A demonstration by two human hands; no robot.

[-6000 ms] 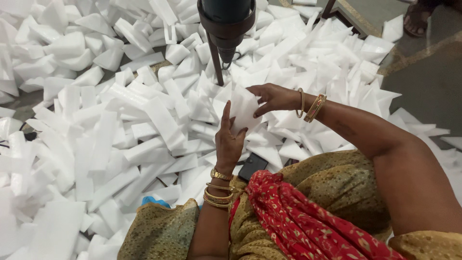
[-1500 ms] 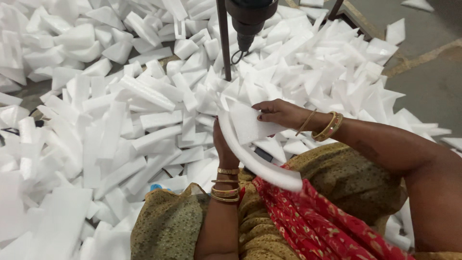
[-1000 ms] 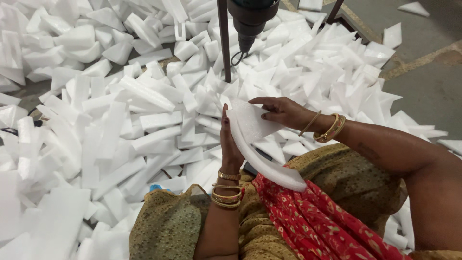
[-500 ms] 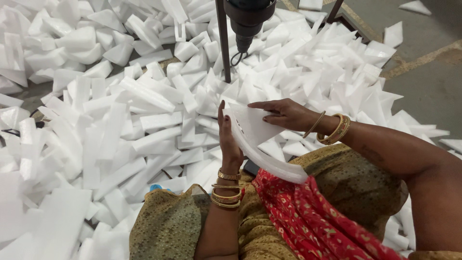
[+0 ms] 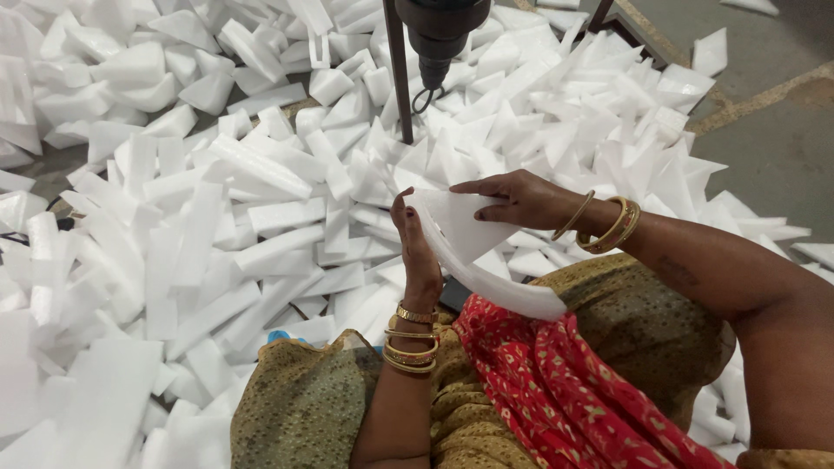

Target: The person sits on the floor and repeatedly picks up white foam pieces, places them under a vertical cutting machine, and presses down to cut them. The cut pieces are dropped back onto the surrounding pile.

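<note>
While both hands grip it, the curved white foam strip (image 5: 486, 274) sits above the lap, long axis running from 11 to 4 o'clock. Left hand (image 5: 415, 252) fingers closed on its upper end; right hand (image 5: 517, 198) pinches from 1 o'clock — nearer the middle. Foam offcuts (image 5: 217, 200) cover the floor — drill (image 5: 439, 35) at 12 o'clock.

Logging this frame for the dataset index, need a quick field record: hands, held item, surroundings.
left hand: upright, palm against the edge of the curved foam piece
right hand: fingers flat on top of the same piece
held item: curved foam piece, white, arc-shaped, over the lap
surroundings: foam offcuts, white, heaped on the floor in front
overhead: dark drill head with a thin vertical rod beside it
wrists: gold bangles on both
</note>
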